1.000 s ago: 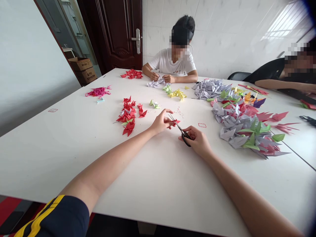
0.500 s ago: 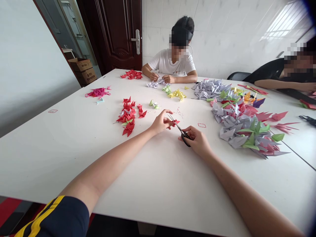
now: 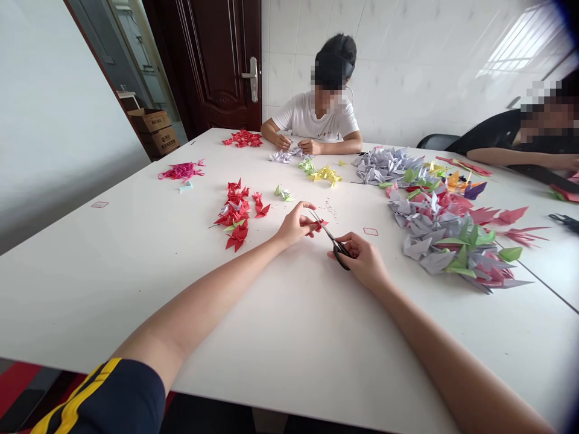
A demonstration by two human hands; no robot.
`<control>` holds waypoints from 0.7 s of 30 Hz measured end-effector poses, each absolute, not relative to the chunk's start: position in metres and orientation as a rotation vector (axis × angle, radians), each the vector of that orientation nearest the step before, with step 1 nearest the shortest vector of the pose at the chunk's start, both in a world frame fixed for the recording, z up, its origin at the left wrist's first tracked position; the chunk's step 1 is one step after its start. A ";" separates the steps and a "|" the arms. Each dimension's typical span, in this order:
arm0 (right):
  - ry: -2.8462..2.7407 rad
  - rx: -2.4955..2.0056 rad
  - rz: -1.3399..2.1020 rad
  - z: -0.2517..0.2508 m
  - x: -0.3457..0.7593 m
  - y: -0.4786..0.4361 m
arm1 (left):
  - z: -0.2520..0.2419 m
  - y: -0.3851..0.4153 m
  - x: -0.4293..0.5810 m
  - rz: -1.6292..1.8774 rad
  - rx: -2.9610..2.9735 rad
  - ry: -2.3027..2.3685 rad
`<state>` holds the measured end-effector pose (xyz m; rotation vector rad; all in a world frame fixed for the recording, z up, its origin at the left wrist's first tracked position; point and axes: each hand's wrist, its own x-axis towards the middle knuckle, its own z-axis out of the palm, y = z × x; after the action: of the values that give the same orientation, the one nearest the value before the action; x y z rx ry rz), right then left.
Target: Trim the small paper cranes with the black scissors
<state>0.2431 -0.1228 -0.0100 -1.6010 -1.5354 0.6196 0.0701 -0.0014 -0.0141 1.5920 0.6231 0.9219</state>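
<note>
Between the fingertips of my left hand [image 3: 296,228] is a small red paper crane [image 3: 322,223], mostly hidden by the fingers. My right hand [image 3: 364,258] grips black-handled scissors [image 3: 333,240], fingers in the loops. The slim blades point up and left, lying across the red paper close to my left fingers. Left of my left hand lies a pile of red folded cranes [image 3: 235,211] with a few white and green ones among them. A white-and-green crane [image 3: 284,193] sits just beyond that hand, and tiny red paper scraps [image 3: 332,208] are scattered behind the blades.
A large heap of grey, pink and green cranes [image 3: 447,235] spreads on the right of the white table [image 3: 113,277]. Yellow cranes [image 3: 326,175] and a pink tangle [image 3: 181,170] lie farther back. A person in white [image 3: 316,120] handles pale cranes opposite; another person's arm [image 3: 520,158] rests at right.
The whole view has shifted very slightly. Both hands keep their hold, with the scissors still at the red crane; hardly anything else differs.
</note>
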 end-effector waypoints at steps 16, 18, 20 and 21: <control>-1.474 -1.640 0.394 -0.002 0.249 -0.124 | -0.013 0.002 0.068 0.991 1.576 0.713; -1.528 -1.639 0.344 0.001 0.252 -0.125 | -0.013 0.002 0.067 1.020 1.569 0.736; -1.581 -1.633 0.307 0.004 0.255 -0.126 | -0.013 0.003 0.067 1.060 1.559 0.745; -1.602 -1.629 0.305 0.005 0.257 -0.127 | -0.013 0.003 0.067 1.078 1.557 0.750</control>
<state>0.2568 -0.1271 0.0047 -1.6295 -1.6015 0.3051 0.0667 0.0032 -0.0134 1.5569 0.7497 1.0783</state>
